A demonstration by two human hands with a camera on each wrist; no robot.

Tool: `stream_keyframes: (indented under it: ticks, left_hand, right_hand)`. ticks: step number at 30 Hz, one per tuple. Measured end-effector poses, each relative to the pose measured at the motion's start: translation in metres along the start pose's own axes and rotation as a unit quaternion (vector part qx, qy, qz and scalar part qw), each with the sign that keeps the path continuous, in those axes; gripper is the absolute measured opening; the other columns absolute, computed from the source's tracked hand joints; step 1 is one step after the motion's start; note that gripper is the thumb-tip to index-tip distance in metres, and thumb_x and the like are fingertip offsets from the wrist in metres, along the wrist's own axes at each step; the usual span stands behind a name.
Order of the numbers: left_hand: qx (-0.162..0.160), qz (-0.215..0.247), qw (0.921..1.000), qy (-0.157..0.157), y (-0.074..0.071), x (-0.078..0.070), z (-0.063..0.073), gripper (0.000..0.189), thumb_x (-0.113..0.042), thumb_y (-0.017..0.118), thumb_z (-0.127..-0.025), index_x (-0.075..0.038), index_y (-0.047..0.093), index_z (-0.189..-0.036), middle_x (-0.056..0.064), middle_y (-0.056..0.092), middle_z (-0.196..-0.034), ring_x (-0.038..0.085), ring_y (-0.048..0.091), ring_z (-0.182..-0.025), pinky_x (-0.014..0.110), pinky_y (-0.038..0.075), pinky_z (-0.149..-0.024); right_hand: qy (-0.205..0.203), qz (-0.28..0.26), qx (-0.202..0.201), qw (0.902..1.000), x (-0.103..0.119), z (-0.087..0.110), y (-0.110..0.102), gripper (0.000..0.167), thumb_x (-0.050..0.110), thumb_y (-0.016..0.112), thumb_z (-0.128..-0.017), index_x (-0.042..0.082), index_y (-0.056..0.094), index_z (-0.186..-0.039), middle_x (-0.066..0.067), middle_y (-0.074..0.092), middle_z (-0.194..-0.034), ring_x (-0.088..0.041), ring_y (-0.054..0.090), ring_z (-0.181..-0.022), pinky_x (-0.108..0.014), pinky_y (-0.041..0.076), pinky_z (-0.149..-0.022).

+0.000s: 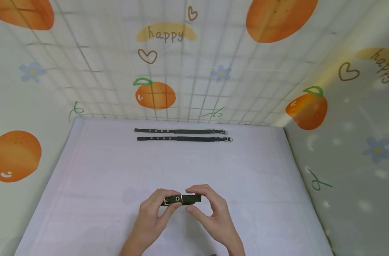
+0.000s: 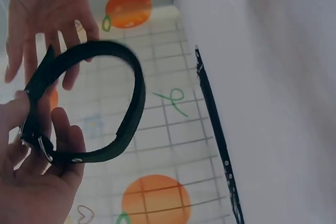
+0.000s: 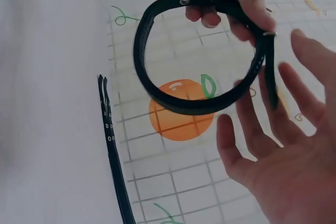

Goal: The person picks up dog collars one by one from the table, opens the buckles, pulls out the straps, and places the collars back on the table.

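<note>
A dark collar (image 1: pixel 192 199) with a metal buckle (image 1: pixel 166 202) and eyelets is closed into a loop above the white table. My left hand (image 1: pixel 151 215) pinches it by the buckle, thumb and fingers on either side of the strap. In the left wrist view the round loop (image 2: pixel 138 85) stands out from that hand. Beside its other side is my right hand (image 1: pixel 216 213), fingers spread and slightly bent. The right wrist view shows the collar's loose tail (image 3: pixel 271 77) pointing down past the fingers of the right hand, which do not curl round it.
Two more collars lie stretched out side by side near the table's back edge, a dark green one (image 1: pixel 194 131) behind a black one (image 1: pixel 194 139). Patterned cloth (image 1: pixel 188 78) with oranges and grid lines rises behind the white table (image 1: pixel 95 170) and at both sides.
</note>
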State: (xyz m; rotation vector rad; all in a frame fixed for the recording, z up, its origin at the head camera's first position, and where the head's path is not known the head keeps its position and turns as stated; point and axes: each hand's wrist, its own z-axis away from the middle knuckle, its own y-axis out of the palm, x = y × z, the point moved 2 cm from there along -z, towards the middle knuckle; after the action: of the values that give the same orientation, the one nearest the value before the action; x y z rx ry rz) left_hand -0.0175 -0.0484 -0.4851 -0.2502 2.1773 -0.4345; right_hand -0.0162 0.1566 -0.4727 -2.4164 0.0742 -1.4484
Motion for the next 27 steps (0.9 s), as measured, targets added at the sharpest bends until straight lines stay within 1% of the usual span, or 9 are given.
stream_keyframes:
  ticks: [2,4,8,11,14,18,21,24,27]
  left_hand:
    - [0.017,-0.005,0.9998,0.007,0.001,-0.003,0.001,0.032,-0.009,0.08,-0.096,-0.018,0.068,-0.125,-0.007,0.073,-0.113,0.007,0.07,-0.099,0.014,0.057,-0.087]
    - [0.034,-0.005,0.9994,0.003,0.002,-0.006,0.001,0.032,-0.011,0.078,-0.099,-0.018,0.067,-0.128,-0.006,0.072,-0.114,0.007,0.069,-0.101,0.014,0.058,-0.086]
    - [0.058,0.028,0.9974,-0.031,0.004,-0.008,0.004,0.033,-0.008,0.073,-0.102,-0.012,0.058,-0.131,0.0,0.072,-0.114,0.005,0.07,-0.096,0.016,0.06,-0.079]
    - [0.067,0.048,0.9951,-0.054,0.005,-0.007,0.005,0.033,-0.007,0.07,-0.103,-0.01,0.053,-0.131,0.001,0.072,-0.112,0.002,0.069,-0.09,0.018,0.06,-0.074]
    - [0.07,0.053,0.9941,-0.063,0.007,-0.007,0.005,0.029,-0.006,0.067,-0.104,-0.011,0.053,-0.129,0.0,0.071,-0.11,0.0,0.067,-0.088,0.018,0.06,-0.072]
    - [0.061,0.046,0.9954,-0.057,0.007,-0.007,0.005,0.028,-0.004,0.067,-0.105,-0.011,0.053,-0.129,-0.002,0.072,-0.111,0.0,0.064,-0.088,0.019,0.058,-0.073]
    - [0.047,0.037,0.9975,-0.038,0.007,-0.007,0.003,0.031,-0.004,0.071,-0.102,-0.013,0.058,-0.129,-0.003,0.071,-0.114,0.004,0.068,-0.094,0.02,0.059,-0.082]
    - [0.022,0.032,0.9991,-0.016,0.006,-0.007,0.001,0.033,-0.003,0.077,-0.097,-0.014,0.065,-0.126,-0.004,0.072,-0.114,0.008,0.071,-0.099,0.02,0.059,-0.087]
    - [-0.004,0.059,0.9981,-0.019,0.007,-0.007,0.0,0.032,0.0,0.078,-0.094,-0.015,0.068,-0.121,-0.003,0.073,-0.109,0.006,0.069,-0.093,0.017,0.057,-0.083]
  right_hand:
    - [-0.019,0.0,0.013,0.9997,0.0,-0.001,0.004,0.047,-0.002,0.082,-0.092,0.013,0.068,-0.134,-0.005,0.073,-0.122,-0.013,0.07,-0.107,-0.022,0.057,-0.096]
    - [-0.025,-0.018,0.023,0.9993,0.0,-0.001,0.008,0.046,-0.004,0.08,-0.093,0.012,0.067,-0.134,-0.006,0.072,-0.12,-0.013,0.07,-0.104,-0.023,0.06,-0.091]
    - [-0.006,-0.066,0.027,0.9974,-0.002,0.0,0.012,0.043,-0.008,0.077,-0.093,0.009,0.067,-0.131,-0.009,0.069,-0.118,-0.013,0.07,-0.098,-0.024,0.063,-0.084]
    - [0.001,-0.069,0.022,0.9973,-0.002,0.001,0.012,0.042,-0.007,0.079,-0.091,0.009,0.069,-0.128,-0.009,0.068,-0.115,-0.012,0.067,-0.095,-0.022,0.061,-0.08]
    - [0.016,-0.073,0.019,0.9971,0.0,0.001,0.012,0.039,-0.006,0.078,-0.092,0.01,0.071,-0.127,-0.009,0.071,-0.114,-0.011,0.068,-0.097,-0.021,0.061,-0.081]
    - [0.03,-0.08,0.003,0.9963,0.004,0.001,0.01,0.036,-0.006,0.078,-0.093,0.007,0.073,-0.126,-0.012,0.075,-0.112,-0.011,0.071,-0.1,-0.021,0.062,-0.082]
    - [0.02,-0.074,-0.011,0.997,0.007,0.0,0.008,0.037,-0.007,0.079,-0.091,0.006,0.075,-0.125,-0.014,0.077,-0.111,-0.013,0.074,-0.099,-0.022,0.063,-0.08]
    - [0.001,-0.068,-0.018,0.9975,0.01,0.0,0.007,0.039,-0.009,0.081,-0.088,0.004,0.076,-0.124,-0.015,0.078,-0.109,-0.013,0.076,-0.099,-0.023,0.065,-0.079]
    - [-0.006,-0.077,-0.024,0.9967,0.011,-0.001,0.006,0.04,-0.012,0.081,-0.086,0.003,0.076,-0.123,-0.016,0.078,-0.108,-0.011,0.076,-0.099,-0.023,0.065,-0.079]
